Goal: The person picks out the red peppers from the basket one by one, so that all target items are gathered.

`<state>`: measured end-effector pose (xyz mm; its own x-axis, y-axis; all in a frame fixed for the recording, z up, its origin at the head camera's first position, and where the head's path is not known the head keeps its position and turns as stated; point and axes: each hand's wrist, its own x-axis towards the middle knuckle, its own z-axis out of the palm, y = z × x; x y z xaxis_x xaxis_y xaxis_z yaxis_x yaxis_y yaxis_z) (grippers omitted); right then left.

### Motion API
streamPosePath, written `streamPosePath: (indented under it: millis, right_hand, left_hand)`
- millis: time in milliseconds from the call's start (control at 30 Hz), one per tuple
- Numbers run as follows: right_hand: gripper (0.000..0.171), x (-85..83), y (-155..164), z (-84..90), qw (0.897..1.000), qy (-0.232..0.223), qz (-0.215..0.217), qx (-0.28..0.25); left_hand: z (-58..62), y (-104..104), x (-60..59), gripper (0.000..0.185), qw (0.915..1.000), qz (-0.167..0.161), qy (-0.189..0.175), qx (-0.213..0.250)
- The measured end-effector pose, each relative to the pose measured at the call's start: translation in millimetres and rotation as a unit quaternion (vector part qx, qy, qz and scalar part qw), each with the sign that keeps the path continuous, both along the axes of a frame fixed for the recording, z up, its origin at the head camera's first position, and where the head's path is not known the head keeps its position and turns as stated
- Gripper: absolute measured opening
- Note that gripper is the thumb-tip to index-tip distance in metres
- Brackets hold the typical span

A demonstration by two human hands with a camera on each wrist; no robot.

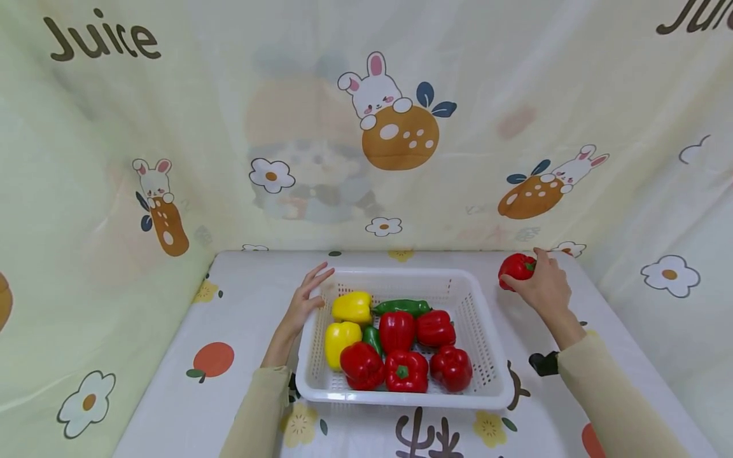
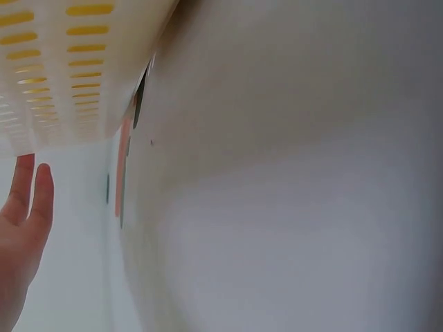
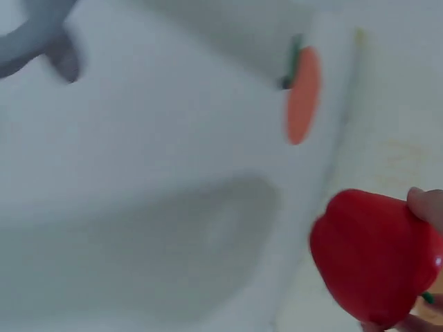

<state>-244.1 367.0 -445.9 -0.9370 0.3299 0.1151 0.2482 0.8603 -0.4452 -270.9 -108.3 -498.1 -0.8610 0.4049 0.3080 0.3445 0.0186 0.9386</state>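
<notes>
Head view: your right hand (image 1: pixel 545 287) is curled round a red pepper (image 1: pixel 515 268) at about 2 o'clock from the white basket (image 1: pixel 483 318), outside its rim, low over the table (image 1: pixel 240 299) near the back right corner. Fingers wrap the pepper's right side, grasping it. Your left hand (image 1: pixel 302 304) lies against the basket's left wall at 9 o'clock, fingers straight and spread, released, holding nothing. In the basket: two yellow peppers (image 1: pixel 343 324) at the left, a green pepper (image 1: pixel 402 307) across the back at 12 o'clock, a second green one (image 1: pixel 372 339) partly hidden in the middle, five red peppers (image 1: pixel 403 353) filling the centre and front. A printed cloth backdrop (image 1: pixel 401 127) with rabbits stands behind the table.

Left wrist view: your left hand (image 2: pixel 21 235) shows at 8 o'clock, fingers (image 2: pixel 40 194) straight and together, gripping nothing. The slotted basket wall (image 2: pixel 76 62) fills 11 o'clock, with yellow showing through the slots. The tablecloth (image 2: pixel 291 207) takes the remainder, blurred.

Right wrist view: the red pepper (image 3: pixel 374 256) sits at 4 o'clock, a fingertip (image 3: pixel 426 207) pressed on its right edge, so grasped. Blurred white tablecloth (image 3: pixel 159 173) with an orange print (image 3: pixel 303 93) at 1 o'clock.
</notes>
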Motion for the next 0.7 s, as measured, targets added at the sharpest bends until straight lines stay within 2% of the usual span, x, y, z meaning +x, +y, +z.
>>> streamPosePath:
  millis: [333, 700]
  right_hand:
    - [0.095, 4.7, 19, -35.0, 0.999, -0.031, -0.03, -0.003]
    - [0.094, 2.8, 15, -42.6, 0.997, -0.05, -0.059, -0.025]
  left_hand:
    - [1.3, 0, -0.6, 0.055, 0.9998, -0.007, 0.015, 0.011]
    - [-1.0, 1, -0.3, 0.057, 0.9998, 0.0, -0.005, 0.019]
